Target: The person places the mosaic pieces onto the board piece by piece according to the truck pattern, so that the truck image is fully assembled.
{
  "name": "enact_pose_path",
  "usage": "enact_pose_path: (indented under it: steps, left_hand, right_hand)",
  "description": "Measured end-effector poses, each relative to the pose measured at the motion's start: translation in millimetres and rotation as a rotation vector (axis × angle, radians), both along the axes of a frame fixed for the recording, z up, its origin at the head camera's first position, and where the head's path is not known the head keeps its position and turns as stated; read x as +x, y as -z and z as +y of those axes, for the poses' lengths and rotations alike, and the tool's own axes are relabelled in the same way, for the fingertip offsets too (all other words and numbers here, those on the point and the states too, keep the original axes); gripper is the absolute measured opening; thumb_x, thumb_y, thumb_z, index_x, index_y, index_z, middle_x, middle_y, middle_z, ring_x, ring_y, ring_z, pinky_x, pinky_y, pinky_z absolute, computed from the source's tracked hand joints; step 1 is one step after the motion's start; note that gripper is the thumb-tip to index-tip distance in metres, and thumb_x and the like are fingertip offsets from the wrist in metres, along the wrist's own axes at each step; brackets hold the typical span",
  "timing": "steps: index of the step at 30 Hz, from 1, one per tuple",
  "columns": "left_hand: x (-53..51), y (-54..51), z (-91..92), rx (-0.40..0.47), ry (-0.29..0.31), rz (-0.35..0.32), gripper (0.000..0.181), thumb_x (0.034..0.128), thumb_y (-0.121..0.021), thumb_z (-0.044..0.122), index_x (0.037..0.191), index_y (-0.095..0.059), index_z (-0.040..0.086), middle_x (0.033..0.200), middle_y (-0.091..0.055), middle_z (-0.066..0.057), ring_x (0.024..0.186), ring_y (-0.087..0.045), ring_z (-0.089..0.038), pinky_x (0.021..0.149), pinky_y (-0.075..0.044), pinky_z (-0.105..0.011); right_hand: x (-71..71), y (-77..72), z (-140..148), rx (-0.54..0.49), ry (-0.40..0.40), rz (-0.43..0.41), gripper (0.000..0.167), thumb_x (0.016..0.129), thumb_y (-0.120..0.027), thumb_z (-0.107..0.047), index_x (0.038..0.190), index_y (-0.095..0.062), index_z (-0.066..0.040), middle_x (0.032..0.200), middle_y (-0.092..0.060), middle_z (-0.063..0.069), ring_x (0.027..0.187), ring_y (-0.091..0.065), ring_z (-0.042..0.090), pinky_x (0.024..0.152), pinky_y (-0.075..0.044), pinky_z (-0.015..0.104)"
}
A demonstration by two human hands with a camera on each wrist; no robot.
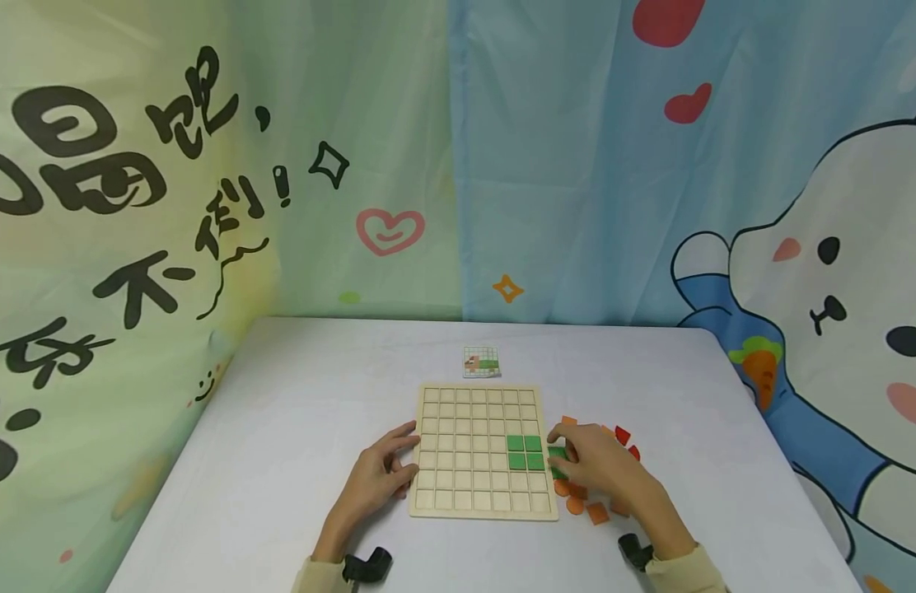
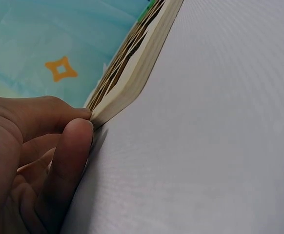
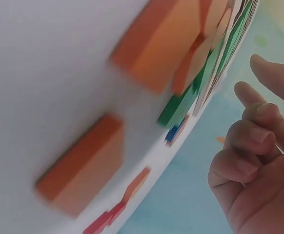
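A pale wooden grid board (image 1: 458,471) lies flat on the table. Several green square tiles (image 1: 516,444) fill adjoining cells near its right side. My left hand (image 1: 380,476) touches the board's left edge with loosely bent fingers; in the left wrist view its fingertips meet the wooden edge (image 2: 127,87). Just beyond the right edge, my right hand (image 1: 606,461) hovers over loose green tiles (image 1: 558,469), thumb and index finger apart. The right wrist view shows nothing between those fingers, with the other fingers curled. Loose green pieces (image 3: 173,109) lie below that hand.
Orange pieces (image 1: 597,513) and red pieces (image 1: 622,435) are scattered right of the board, partly under my right hand. A small picture card (image 1: 481,362) lies behind the board. A white cloth covers the table (image 1: 317,371), and a printed curtain (image 1: 547,165) hangs behind it.
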State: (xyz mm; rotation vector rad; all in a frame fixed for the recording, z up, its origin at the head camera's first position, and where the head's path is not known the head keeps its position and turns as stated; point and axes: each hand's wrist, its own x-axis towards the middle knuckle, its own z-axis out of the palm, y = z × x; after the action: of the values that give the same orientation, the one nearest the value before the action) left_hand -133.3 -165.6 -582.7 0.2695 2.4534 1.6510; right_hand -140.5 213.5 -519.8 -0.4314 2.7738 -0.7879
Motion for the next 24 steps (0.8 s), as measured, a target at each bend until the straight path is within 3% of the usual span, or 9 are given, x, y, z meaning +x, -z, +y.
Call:
enact_pose_path:
  steps: [11, 17, 24]
  left_hand:
    - [0.5, -0.4, 0.3, -0.002, -0.005, 0.000, 0.053, 0.0919, -0.075, 0.000, 0.143, -0.063, 0.000, 0.163, -0.052, -0.012, 0.054, -0.061, -0.008, 0.049, -0.047, -0.018]
    - [0.4, 1.4, 0.3, 0.005, 0.002, -0.005, 0.053, 0.0921, -0.076, 0.000, 0.144, -0.063, 0.001, 0.163, -0.052, -0.011, 0.054, -0.061, -0.009, 0.050, -0.047, -0.018]
    - [0.0, 2.3, -0.5, -0.003, -0.002, 0.003, 0.052, 0.0928, -0.075, 0.001, 0.144, -0.064, 0.002, 0.164, -0.052, -0.009, 0.054, -0.061, -0.008, 0.050, -0.048, -0.019]
  right_hand:
    - [3.2, 0.4, 26.6, 0.066, 0.095, -0.049, 0.031, 0.094, -0.080, -0.022, 0.123, -0.074, -0.011, 0.069, -0.051, -0.002, 0.063, -0.045, 0.010, 0.056, -0.034, 0.023]
    - [8.6, 1.5, 38.1, 0.104, 0.102, -0.053, 0.032, 0.091, -0.082, -0.021, 0.119, -0.074, -0.010, 0.072, -0.051, -0.001, 0.068, -0.046, 0.013, 0.060, -0.034, 0.025]
    - [11.8, 2.7, 42.5, 0.104, 0.109, -0.128, 0.035, 0.086, -0.087, -0.019, 0.118, -0.074, -0.011, 0.076, -0.053, 0.001, 0.072, -0.049, 0.015, 0.062, -0.038, 0.025]
